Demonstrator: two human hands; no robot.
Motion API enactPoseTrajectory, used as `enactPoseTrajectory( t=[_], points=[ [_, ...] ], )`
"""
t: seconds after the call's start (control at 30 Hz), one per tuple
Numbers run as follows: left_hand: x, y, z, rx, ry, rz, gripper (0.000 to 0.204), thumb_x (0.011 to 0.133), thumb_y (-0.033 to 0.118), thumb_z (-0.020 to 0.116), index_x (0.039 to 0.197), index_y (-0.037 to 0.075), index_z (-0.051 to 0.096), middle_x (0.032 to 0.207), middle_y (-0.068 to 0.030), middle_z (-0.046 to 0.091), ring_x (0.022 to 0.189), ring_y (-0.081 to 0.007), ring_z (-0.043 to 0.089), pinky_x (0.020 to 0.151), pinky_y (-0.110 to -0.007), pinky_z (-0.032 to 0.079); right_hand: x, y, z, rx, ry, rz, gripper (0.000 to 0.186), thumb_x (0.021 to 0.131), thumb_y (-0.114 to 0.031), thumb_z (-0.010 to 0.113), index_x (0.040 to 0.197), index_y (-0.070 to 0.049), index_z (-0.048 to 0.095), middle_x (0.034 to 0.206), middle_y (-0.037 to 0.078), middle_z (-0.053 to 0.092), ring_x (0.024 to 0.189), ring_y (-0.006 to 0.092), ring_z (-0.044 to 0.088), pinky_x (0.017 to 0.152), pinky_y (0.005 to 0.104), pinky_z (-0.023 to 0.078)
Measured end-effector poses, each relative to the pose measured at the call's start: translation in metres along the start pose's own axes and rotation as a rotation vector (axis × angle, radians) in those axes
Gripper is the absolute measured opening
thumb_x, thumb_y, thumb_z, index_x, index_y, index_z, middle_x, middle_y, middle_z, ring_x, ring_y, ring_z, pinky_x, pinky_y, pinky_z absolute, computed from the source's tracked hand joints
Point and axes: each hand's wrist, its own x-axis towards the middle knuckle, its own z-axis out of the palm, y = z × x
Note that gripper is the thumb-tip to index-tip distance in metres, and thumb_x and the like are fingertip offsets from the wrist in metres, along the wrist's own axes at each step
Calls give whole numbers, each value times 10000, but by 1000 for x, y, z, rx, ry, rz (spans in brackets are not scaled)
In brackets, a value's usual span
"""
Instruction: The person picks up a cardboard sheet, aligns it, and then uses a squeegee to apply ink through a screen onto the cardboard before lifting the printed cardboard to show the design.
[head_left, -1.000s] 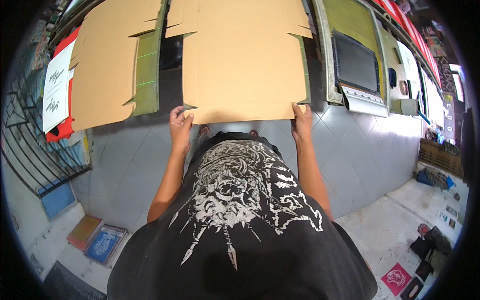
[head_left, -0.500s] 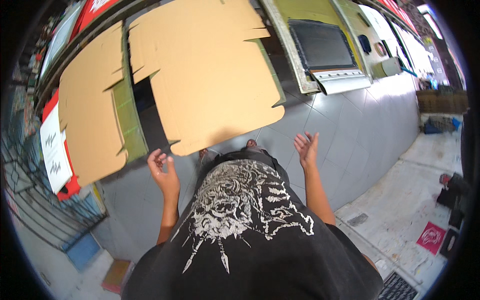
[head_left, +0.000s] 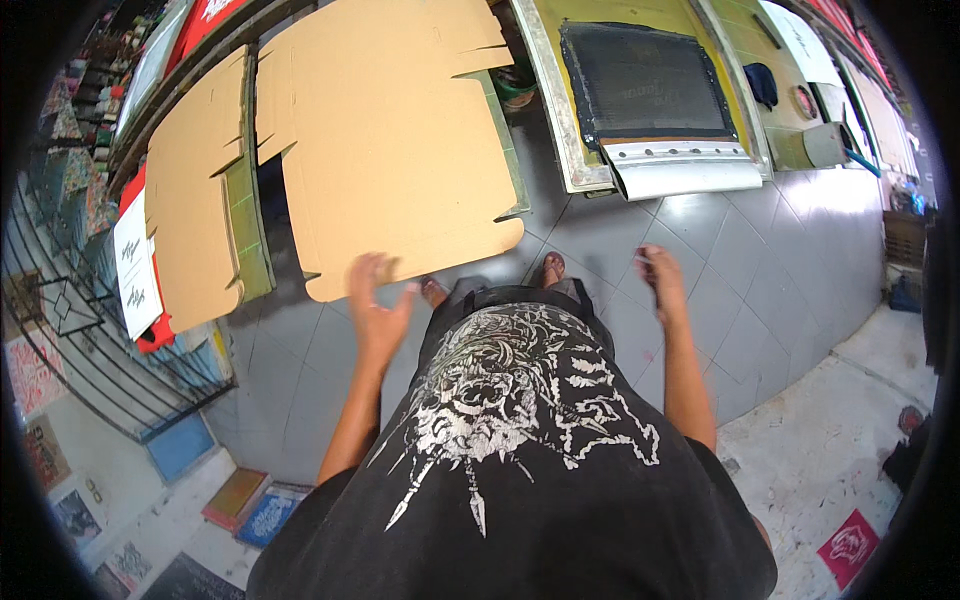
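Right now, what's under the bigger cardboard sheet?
A strip of green board shows along the right edge of the cardboard sheet; whatever else lies beneath is covered, so I can't tell.

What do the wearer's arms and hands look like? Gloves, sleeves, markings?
Left hand and right hand: gloveless; rings too blurred to tell. Forearms: bare, no watch or band visible. Short black sleeves, part of a black T-shirt.

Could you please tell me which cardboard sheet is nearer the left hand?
The right cardboard sheet, between the left sheet and the framed screen: its near edge shows beside the left hand; the left sheet lies farther left.
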Motion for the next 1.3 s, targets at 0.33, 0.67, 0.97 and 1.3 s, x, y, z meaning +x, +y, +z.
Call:
enactPoseTrajectory(
  t=[0.33, 0.67, 0.97, 1.3],
  points=[
    [11, -120, -55, -93, 14, -377, 656, 796, 162, 670, 1389, 118, 392, 1415, -187, 362, 1297, -349, 359, 1010, -425, 359, -2, -25, 207, 318, -456, 181, 370, 879, -289, 628, 1133, -39, 532, 979, 55, 606, 837, 127, 579, 738, 266, 468],
    [48, -137, -50, 116, -270, -57, 600, 767, 182, 673, 1333, 105, 488, 1462, -254, 263, 1337, -389, 303, 1073, -438, 285, -15, -19, 245, 399, -34, 36, 286, 836, -204, 685, 1009, -13, 562, 864, 54, 621, 705, 115, 581, 627, 248, 462],
    [46, -137, -51, 40, -335, -94, 602, 799, 190, 644, 1357, 74, 452, 1501, -264, 160, 1361, -410, 265, 1071, -432, 291, -12, -11, 256, 384, 41, -67, 287, 803, -161, 707, 974, 30, 578, 844, 67, 617, 704, 106, 554, 622, 248, 444],
    [45, -134, -48, 48, -359, -93, 620, 824, 232, 631, 1391, 97, 419, 1524, -221, 129, 1384, -384, 229, 1080, -431, 277, -12, -15, 254, 156, 119, -72, 242, 800, -167, 710, 913, 21, 608, 844, 63, 613, 767, 116, 532, 695, 256, 428]
  ],
)
